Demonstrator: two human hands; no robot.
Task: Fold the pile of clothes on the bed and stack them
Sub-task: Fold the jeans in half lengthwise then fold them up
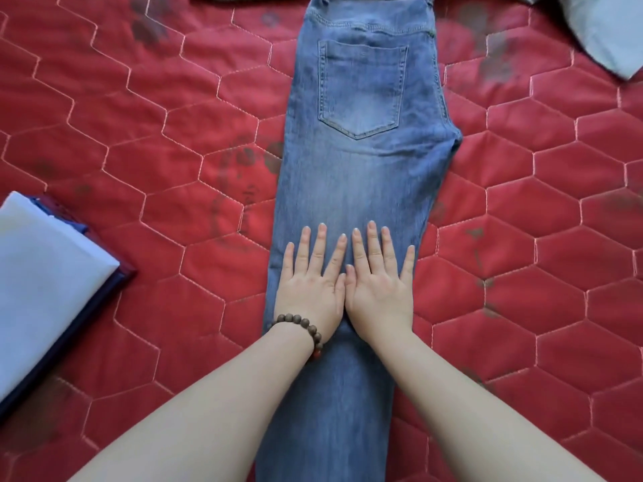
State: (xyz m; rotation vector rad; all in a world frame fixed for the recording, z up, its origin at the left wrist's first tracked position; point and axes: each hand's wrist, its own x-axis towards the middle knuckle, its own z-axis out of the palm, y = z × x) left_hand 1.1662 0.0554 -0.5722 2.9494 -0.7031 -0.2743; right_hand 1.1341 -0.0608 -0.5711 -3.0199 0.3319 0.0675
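Both palms lie side by side, the left hand (311,290) and right hand (379,290) with fingers spread flat, apparently smoothing the jeans (351,175) folded lengthwise mid-bed toward twelve o'clock, while a folded stack (45,273) waits at nine o'clock.

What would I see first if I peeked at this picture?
Blue jeans stretch up the middle of a red quilted bedspread. The left hand and right hand press flat on them, side by side. A folded white and navy stack sits at the left edge.
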